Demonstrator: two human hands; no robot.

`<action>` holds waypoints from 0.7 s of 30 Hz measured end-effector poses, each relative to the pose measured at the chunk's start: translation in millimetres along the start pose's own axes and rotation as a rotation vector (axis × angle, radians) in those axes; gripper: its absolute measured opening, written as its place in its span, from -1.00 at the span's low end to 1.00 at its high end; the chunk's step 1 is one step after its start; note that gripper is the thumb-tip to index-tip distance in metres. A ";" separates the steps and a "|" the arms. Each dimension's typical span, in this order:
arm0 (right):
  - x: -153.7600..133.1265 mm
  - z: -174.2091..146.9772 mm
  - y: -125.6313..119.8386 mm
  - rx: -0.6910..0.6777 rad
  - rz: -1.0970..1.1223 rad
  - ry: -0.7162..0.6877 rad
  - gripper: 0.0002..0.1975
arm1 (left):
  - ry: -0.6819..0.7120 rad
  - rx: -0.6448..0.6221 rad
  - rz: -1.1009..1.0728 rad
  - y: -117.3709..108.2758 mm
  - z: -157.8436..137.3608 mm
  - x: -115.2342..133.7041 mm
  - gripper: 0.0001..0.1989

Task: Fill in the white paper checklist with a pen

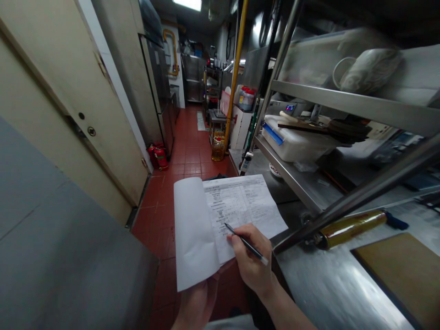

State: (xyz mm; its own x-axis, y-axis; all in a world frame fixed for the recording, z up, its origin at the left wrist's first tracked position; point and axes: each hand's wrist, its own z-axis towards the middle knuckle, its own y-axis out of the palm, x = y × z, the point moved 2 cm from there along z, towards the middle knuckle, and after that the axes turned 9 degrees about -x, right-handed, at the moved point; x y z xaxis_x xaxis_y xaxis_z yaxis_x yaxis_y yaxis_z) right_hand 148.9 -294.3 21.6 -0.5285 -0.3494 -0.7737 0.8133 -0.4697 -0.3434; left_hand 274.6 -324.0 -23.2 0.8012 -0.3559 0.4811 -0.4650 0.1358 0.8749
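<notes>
One pen [245,244] pinched in right hand [252,261] fingers, tip on one folded form [220,220]; left hand [197,305] grips the form from beneath.

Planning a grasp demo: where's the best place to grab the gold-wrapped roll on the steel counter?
Take the gold-wrapped roll mid-length, coming from above, hand spanning across its axis. It lies flat on the counter, a long cylinder with its top exposed. Its left end sits tucked against the slanted shelf post, and a dark blue cap ends the right, so the middle looks clearest.
</notes>
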 end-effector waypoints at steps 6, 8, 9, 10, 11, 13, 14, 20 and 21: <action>5.1 -5.0 -3.3 0.016 0.007 0.022 -0.90 | 0.036 0.017 -0.023 -3.4 -5.6 -8.5 -0.35; 6.0 -6.4 -4.8 0.014 0.008 0.017 -0.89 | 0.036 -0.009 -0.011 -4.1 -7.6 -11.1 -0.39; 6.5 -7.1 -5.4 0.014 0.002 0.014 -0.88 | 0.035 -0.024 -0.005 -4.2 -8.5 -12.1 -0.41; 7.0 -7.7 -6.0 0.015 -0.004 0.012 -0.87 | 0.033 -0.037 -0.003 -4.2 -9.3 -12.9 -0.42; 7.5 -8.3 -6.5 0.015 -0.012 0.009 -0.87 | 0.033 -0.047 -0.003 -4.1 -9.9 -13.4 -0.43; 8.0 -9.1 -7.4 0.013 -0.023 -0.007 -0.86 | 0.035 -0.054 -0.003 -3.7 -10.7 -13.5 -0.44; 7.8 -9.2 -7.7 0.009 -0.027 -0.021 -0.86 | 0.037 -0.052 -0.002 -3.3 -10.9 -13.3 -0.44; 2.5 -9.0 -9.0 -0.014 -0.045 -0.105 -0.87 | 0.032 -0.058 0.002 2.6 -11.2 -12.2 -0.47; 1.7 -9.0 -9.2 -0.017 -0.043 -0.113 -0.87 | 0.034 -0.058 0.001 3.7 -11.4 -12.1 -0.48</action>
State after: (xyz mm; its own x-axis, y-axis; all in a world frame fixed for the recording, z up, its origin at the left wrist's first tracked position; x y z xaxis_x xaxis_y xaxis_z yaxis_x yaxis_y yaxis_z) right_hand 142.7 -283.3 18.6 -0.5863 -0.4186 -0.6935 0.7928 -0.4725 -0.3851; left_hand 267.5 -308.6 -25.1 0.8136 -0.3247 0.4823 -0.4436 0.1897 0.8759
